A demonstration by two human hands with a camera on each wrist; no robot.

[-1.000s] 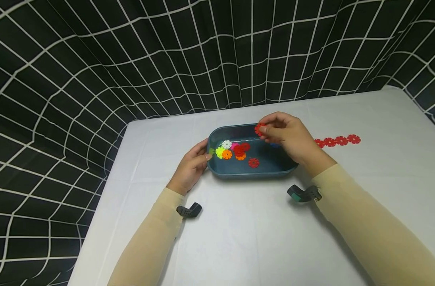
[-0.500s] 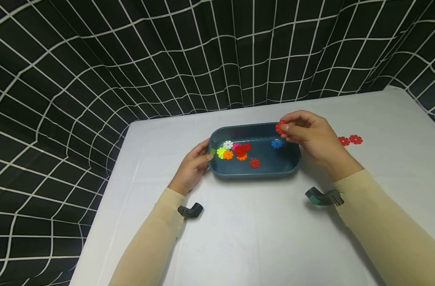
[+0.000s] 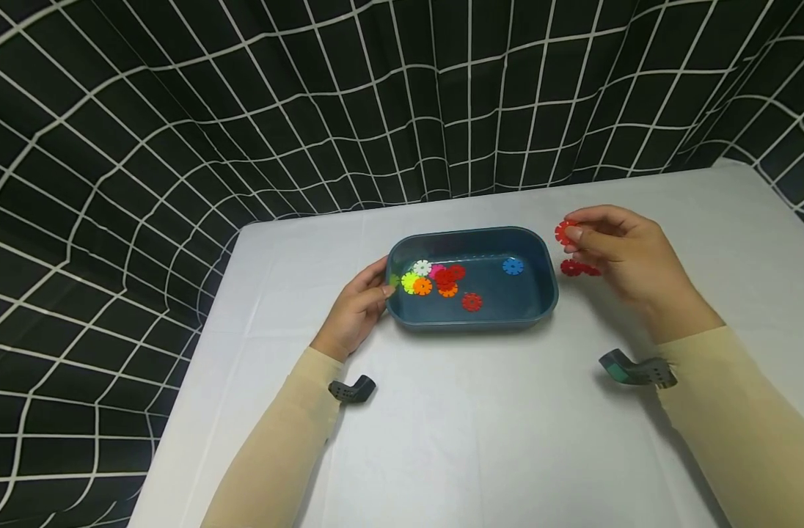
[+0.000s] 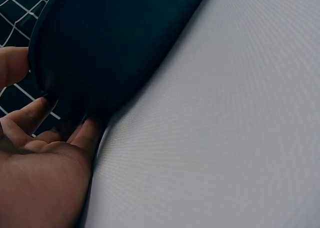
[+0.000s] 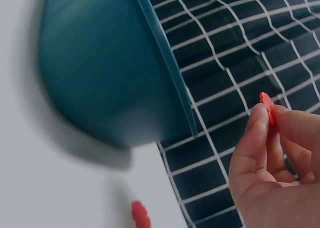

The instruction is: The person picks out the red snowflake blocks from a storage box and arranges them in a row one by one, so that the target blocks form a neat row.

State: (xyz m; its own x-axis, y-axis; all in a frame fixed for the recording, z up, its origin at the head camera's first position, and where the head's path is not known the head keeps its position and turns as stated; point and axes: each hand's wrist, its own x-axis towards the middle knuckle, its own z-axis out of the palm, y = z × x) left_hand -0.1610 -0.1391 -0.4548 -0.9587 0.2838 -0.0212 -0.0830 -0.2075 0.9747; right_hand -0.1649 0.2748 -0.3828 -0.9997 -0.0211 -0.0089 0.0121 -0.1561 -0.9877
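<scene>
My right hand (image 3: pixel 629 257) pinches a red notched snowflake disc (image 3: pixel 563 233) between thumb and fingers, above the table just right of a dark teal plastic tub (image 3: pixel 501 323). In the right wrist view the same red disc (image 5: pixel 267 107) shows nearly edge-on at the fingertips. Below that hand, a row of red discs (image 3: pixel 571 268) lies on the table, its right part hidden behind the hand. My left hand (image 3: pixel 356 308) grips the tub's left end, thumb over the rim. From the left wrist view, its fingers (image 4: pixel 90 133) press the tub's outer wall.
Inside the tub, white (image 3: pixel 422 268), yellow (image 3: pixel 410 283), orange (image 3: pixel 422 287) and several red discs cluster at the left. A single red disc (image 3: pixel 472 302) lies near the front wall, a blue disc (image 3: pixel 513 266) at right. A black grid-patterned curtain (image 3: pixel 402 110) hangs behind the white table (image 3: pixel 428 425).
My right hand has moved right with the red disc, from over the tub to beyond its right end. The blue disc is now uncovered. The left hand stays at the tub.
</scene>
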